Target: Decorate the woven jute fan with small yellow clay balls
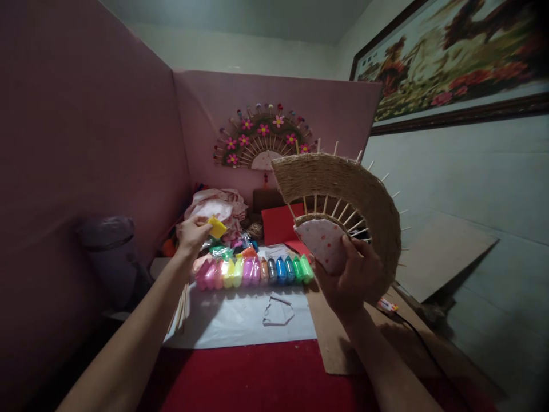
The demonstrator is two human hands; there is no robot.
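Note:
My left hand pinches a small yellow piece above the far left of the table. In my right hand is a fan-shaped craft, raised and tilted to the right; my fingers grip its white spotted base. The fan has a band of wound brown twine, with thin sticks running through it and poking out past the outer edge. Below and between the hands, a row of colorful clay packets stands on a white sheet.
A finished fan with pink flowers hangs on the back panel. Behind the packets lie bunched spotted cloth, a twine ball and red card. Wooden sticks lie left, cardboard right. A dark cable crosses the right side.

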